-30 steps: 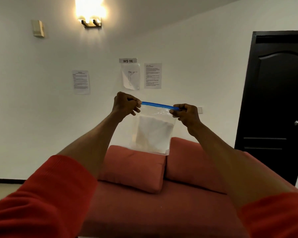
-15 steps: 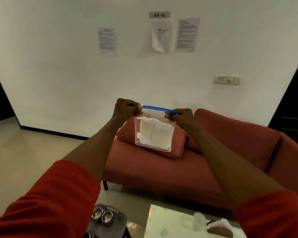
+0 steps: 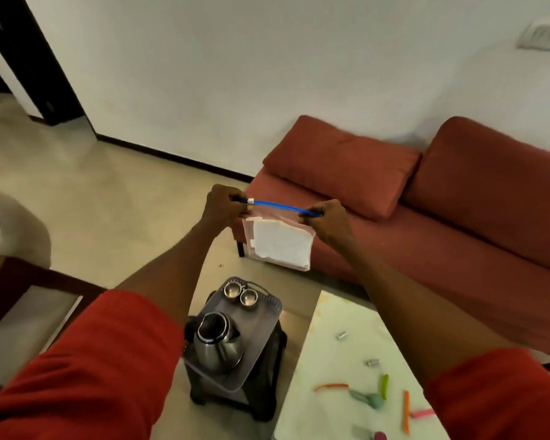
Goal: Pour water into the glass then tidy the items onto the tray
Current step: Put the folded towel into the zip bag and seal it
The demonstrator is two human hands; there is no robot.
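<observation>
**A:** From the head view, what have the hands got?

**B:** Both are held out in front, fingers curled tight. The left hand point(image 3: 224, 203) pinches one end of a clear zip bag point(image 3: 278, 241) at its blue seal strip point(image 3: 280, 205); the right hand point(image 3: 326, 217) pinches the other end. The bag hangs between them with white folded paper inside, above the floor in front of the red sofa point(image 3: 426, 223).

**A:** And the things for the task?

**B:** Lower down. A steel kettle point(image 3: 218, 344) stands on a grey tray point(image 3: 269, 328) on a dark stool, and two small steel cups point(image 3: 240, 293) sit touching each other at the tray's far end. I can't pick out a glass as such.

**A:** How would the kettle handle?

**B:** Rigid and polished, so likely slippery on the body; probably heavy if full. I'd take it by the handle, which the left arm mostly hides. The cups look light and easy to tip.

**A:** Anything else?

**B:** A white counter point(image 3: 337, 360) to the right carries small coloured bits and metal pieces.
</observation>
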